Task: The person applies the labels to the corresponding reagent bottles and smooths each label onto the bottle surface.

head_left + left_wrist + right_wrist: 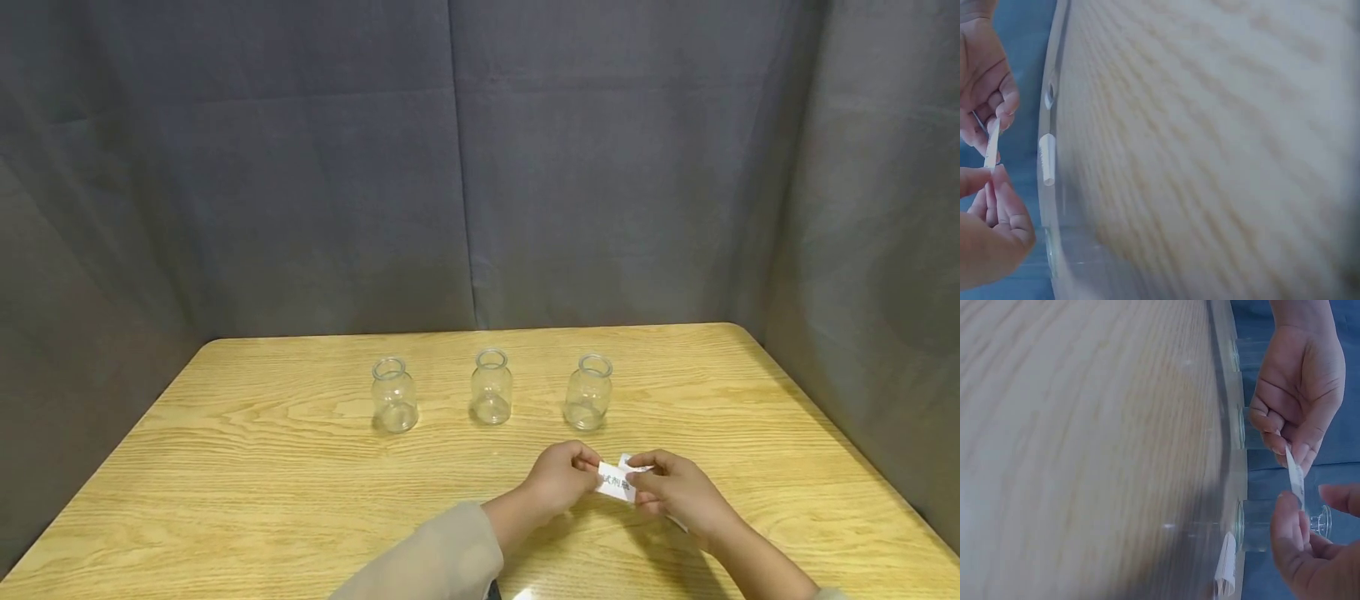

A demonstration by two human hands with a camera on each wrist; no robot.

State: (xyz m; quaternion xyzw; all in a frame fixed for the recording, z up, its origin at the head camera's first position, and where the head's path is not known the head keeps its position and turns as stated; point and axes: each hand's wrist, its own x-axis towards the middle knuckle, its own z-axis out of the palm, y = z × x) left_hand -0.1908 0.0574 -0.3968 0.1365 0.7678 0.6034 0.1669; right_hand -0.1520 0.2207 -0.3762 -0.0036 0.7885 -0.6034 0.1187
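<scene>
Above the table, a small white card (613, 483) printed with dark characters spans both hands. My left hand (558, 481) pinches its left end between thumb and fingers. My right hand (684, 493) is at the other end, with its thumb over the card and its fingers curled behind. In the right wrist view the card (1296, 478) appears nearly edge-on, beside the right fingertips. A second white card (1225, 567), folded like a tent, stands on the table near the right hand; in the head view that hand partly hides it.
Three open clear glass jars stand in a row across the table's middle: a left jar (395, 398), a centre jar (492, 390) and a right jar (588, 396), just beyond the hands. The wooden table (247, 467) is bordered by dark grey curtains (337, 183).
</scene>
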